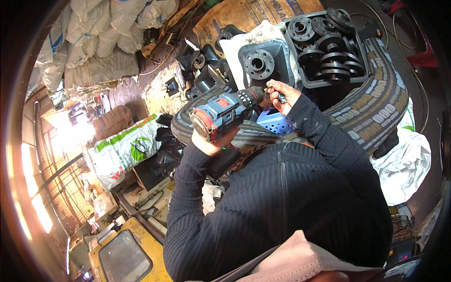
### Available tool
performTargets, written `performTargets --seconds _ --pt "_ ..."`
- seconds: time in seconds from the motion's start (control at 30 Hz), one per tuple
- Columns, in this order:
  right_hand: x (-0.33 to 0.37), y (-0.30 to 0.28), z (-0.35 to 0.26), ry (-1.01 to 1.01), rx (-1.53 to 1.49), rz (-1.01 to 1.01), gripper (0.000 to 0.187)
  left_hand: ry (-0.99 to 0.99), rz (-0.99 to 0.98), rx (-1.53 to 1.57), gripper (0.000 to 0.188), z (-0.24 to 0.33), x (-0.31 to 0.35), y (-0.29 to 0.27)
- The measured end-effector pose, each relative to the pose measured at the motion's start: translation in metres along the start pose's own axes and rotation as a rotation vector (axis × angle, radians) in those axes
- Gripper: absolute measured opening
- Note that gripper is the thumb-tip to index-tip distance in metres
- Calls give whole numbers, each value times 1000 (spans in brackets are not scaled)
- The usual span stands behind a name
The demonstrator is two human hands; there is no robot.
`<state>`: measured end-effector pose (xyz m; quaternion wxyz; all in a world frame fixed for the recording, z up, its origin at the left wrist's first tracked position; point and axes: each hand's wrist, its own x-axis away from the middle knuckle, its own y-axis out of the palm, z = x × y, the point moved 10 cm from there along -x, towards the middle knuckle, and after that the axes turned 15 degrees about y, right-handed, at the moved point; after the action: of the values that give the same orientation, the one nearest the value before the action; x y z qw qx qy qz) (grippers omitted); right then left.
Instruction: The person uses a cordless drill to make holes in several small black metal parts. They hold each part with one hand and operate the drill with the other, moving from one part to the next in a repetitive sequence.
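A blue and black cordless drill (pixel 225 109) is gripped in my left hand (pixel 213 144), its chuck pointing up and to the right. My right hand (pixel 285 95) is closed close to the chuck tip, with a small shiny metal piece between its fingers; its kind is too small to make out. Just below that hand stands a blue perforated basket (pixel 276 123), partly hidden by my right sleeve. Beyond my hands, a round black flange (pixel 259 65) with a ring of bolt holes sits on a dark square-edged part (pixel 280 52).
A grey crate (pixel 307 84) full of dark round metal parts stands at the far right. A striped padded cushion (pixel 359 115) curves around in front of me. Several black parts (pixel 203 70) lie left of the flange. White sacks (pixel 101 28) are stacked at the far left.
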<state>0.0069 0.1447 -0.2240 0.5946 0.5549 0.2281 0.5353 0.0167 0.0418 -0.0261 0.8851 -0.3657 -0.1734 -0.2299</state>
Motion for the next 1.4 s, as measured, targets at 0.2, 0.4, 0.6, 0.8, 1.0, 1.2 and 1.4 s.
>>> performTargets --seconds 0.2,0.4,0.6,0.8,1.0,1.2,1.4 --pt "3 -1 -1 -4 116 36 19 29 57 103 13 2 1 -4" --pt "-7 -6 -1 15 80 0 18 53 9 -15 24 -6 -5 -7" --pt "-8 -17 -4 -11 98 121 18 505 35 -312 27 26 -13 -6" --pt "-6 -17 -10 -11 224 207 19 407 -190 -315 45 7 -30 17" --pt "-9 -25 -7 -30 156 283 24 484 -199 -477 42 4 -34 19" --pt "19 -63 -58 -411 190 597 33 450 63 -367 35 0 -48 -19" --pt "15 -57 -90 -491 345 722 28 225 -86 -218 37 -19 -71 -16"
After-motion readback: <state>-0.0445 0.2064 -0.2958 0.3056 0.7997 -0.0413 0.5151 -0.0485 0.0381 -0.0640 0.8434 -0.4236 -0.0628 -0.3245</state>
